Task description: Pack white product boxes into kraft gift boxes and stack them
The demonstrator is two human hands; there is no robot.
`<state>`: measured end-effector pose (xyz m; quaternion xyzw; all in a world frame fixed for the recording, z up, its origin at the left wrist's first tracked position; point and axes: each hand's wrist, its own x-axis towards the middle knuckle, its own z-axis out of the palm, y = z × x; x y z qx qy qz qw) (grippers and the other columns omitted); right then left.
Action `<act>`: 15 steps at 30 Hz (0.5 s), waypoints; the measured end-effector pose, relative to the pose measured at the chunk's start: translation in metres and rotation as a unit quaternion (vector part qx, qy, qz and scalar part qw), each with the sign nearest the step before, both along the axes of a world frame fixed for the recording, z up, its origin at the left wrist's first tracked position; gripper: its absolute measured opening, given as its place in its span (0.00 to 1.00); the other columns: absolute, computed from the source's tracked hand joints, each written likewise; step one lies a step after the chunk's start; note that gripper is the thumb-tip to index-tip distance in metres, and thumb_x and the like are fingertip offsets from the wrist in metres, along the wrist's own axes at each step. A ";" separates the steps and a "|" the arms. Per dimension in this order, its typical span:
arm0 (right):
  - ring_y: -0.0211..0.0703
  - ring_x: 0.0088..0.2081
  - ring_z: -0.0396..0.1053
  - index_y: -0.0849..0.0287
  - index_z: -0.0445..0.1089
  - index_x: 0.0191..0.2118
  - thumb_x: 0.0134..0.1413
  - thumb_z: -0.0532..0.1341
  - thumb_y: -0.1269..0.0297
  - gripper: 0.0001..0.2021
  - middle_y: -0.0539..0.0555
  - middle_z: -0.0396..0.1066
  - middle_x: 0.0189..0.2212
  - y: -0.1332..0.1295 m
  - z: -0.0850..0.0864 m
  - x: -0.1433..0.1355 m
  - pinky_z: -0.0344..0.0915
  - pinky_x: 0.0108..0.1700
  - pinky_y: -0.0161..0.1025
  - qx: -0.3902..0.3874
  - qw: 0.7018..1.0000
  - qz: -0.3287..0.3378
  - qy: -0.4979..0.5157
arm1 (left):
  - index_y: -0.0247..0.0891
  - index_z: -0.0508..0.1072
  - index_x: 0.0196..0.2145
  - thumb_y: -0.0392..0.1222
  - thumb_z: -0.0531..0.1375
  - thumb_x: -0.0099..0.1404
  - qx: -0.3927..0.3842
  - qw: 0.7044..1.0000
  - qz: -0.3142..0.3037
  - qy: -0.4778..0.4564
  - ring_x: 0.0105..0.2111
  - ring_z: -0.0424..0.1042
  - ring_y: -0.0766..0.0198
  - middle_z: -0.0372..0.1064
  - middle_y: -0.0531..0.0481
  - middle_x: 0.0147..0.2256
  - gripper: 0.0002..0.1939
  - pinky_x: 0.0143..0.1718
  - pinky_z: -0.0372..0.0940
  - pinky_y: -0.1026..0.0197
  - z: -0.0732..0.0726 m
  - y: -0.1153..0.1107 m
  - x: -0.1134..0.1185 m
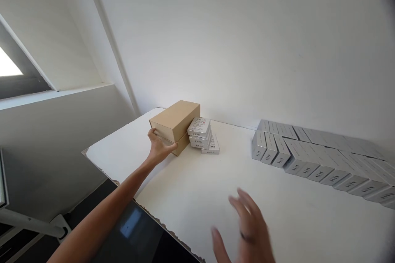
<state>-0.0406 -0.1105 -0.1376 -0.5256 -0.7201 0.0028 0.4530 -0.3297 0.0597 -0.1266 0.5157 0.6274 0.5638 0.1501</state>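
Two brown cardboard boxes (175,120) are stacked on the white tabletop near the wall. My left hand (159,148) is wrapped round their near end, fingers on the left side and thumb on the right, around the seam between the boxes. Whether it grips the upper box alone, I cannot tell. Touching or very close to their right side is a small pile of flat silver-white boxes (200,128), the lowest one sticking out to the right. Slightly blurred, my right hand (247,230) hovers over the near part of the table, open, its fingers apart and holding nothing.
Rows of silver-white boxes (308,154) stand on edge along the wall at the right, a few leaning. The white tabletop (191,189) has a chipped front edge. A grey ledge (61,131) and a window (15,65) are at the left.
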 end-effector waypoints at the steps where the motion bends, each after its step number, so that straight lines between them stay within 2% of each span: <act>1: 0.64 0.62 0.57 0.53 0.52 0.62 0.62 0.56 0.55 0.24 0.65 0.53 0.63 0.025 0.003 -0.017 0.67 0.53 0.64 -0.007 1.000 0.013 -0.005 | 0.43 0.44 0.61 0.45 0.71 0.54 0.002 1.000 0.000 0.000 0.54 0.61 0.46 0.50 0.39 0.57 0.48 0.52 0.66 0.43 0.000 -0.001 0.001; 4: 0.69 0.62 0.52 0.59 0.47 0.60 0.56 0.62 0.54 0.32 0.71 0.45 0.64 0.100 0.009 -0.064 0.62 0.55 0.66 -0.006 1.000 -0.023 -0.003 | 0.43 0.41 0.59 0.48 0.73 0.47 0.010 1.000 0.002 0.000 0.57 0.58 0.47 0.47 0.40 0.56 0.54 0.55 0.63 0.43 0.001 -0.002 0.002; 7: 0.71 0.63 0.47 0.61 0.44 0.60 0.54 0.65 0.55 0.37 0.75 0.40 0.63 0.155 0.005 -0.096 0.59 0.56 0.68 0.016 0.998 -0.056 0.006 | 0.42 0.43 0.56 0.49 0.73 0.45 0.021 1.000 0.002 0.002 0.58 0.56 0.48 0.46 0.41 0.55 0.52 0.58 0.61 0.41 0.001 -0.001 0.003; 10: 0.70 0.64 0.44 0.61 0.42 0.62 0.55 0.65 0.53 0.39 0.76 0.40 0.63 0.181 -0.002 -0.114 0.57 0.56 0.68 0.038 0.996 -0.079 0.015 | 0.41 0.44 0.55 0.49 0.73 0.43 0.025 1.000 0.010 0.004 0.59 0.56 0.46 0.45 0.40 0.55 0.52 0.58 0.60 0.40 0.002 -0.001 0.005; 15: 0.69 0.65 0.41 0.62 0.40 0.64 0.57 0.63 0.52 0.39 0.75 0.38 0.63 0.196 -0.001 -0.125 0.52 0.59 0.70 0.070 0.993 -0.096 0.008 | 0.41 0.43 0.54 0.49 0.74 0.42 0.024 0.999 0.025 -0.002 0.59 0.54 0.46 0.45 0.39 0.55 0.53 0.58 0.60 0.42 0.007 -0.003 0.010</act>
